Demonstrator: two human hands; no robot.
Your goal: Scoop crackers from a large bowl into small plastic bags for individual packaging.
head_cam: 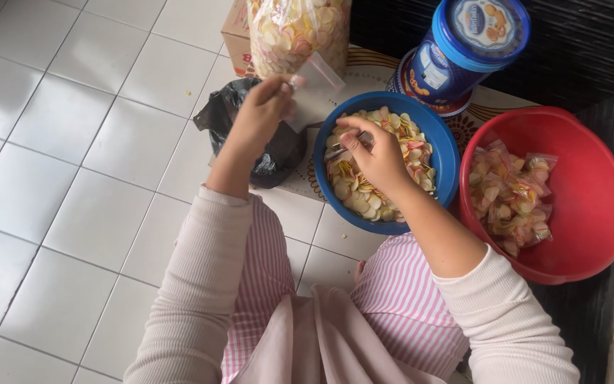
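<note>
Small clear bag in left hand, right hand perhaps gripping spoon

The round blue plastic bowl looks smooth with a soft sheen; the round red plastic basin beside it is glossier. The small clear plastic bag is thin, filmy and shiny — as are the sealed packets. The crumpled black plastic bag glints in its creases. The white floor tiles are glazed and smooth — the cylindrical blue tin glossy, its wall printed.
</note>
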